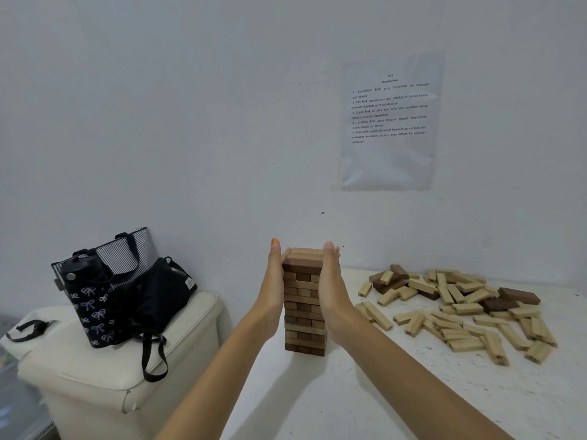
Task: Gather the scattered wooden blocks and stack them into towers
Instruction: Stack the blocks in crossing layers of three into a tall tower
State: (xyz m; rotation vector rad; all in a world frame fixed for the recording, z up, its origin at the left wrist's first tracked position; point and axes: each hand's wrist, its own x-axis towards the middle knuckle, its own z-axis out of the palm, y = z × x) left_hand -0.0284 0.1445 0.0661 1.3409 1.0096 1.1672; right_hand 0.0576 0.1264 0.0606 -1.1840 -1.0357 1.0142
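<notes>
A white table (349,408) is set against a pale wall, with a cream padded seat (95,376) at its left. Dark bags (127,296) are piled on the seat. A printed sheet (389,122) is fixed to the wall. Loose wooden blocks (460,312) are heaped on the table's right side. An upright block tower (305,306) is pressed between the flat left hand (273,290) and right hand (333,290), fingers straight.

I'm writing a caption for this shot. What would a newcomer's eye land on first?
First, the tall wooden block tower standing mid-frame on the white table, with the left hand and right hand pressed flat against its upper sides. Next, the pile of loose wooden blocks scattered to its right, then the dark bags on a cream seat at the left.
</notes>
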